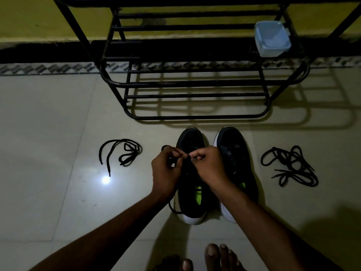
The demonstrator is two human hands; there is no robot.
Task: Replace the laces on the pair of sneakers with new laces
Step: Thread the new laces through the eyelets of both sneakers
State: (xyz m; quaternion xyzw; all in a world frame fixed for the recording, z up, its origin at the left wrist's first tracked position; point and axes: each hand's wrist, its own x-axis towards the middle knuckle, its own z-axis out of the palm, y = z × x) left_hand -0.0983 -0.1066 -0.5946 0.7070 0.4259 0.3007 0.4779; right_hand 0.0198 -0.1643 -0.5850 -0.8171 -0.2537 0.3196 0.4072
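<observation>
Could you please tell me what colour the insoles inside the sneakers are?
The insoles are neon yellow-green; the head view shows them.

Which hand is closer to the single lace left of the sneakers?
Left. The left hand is right of that lace, at the left sneaker's outer side; the right hand is further right, over the same sneaker.

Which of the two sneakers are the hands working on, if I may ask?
The left sneaker: left hand and right hand pinch its lace, while the right sneaker lies beside them.
</observation>
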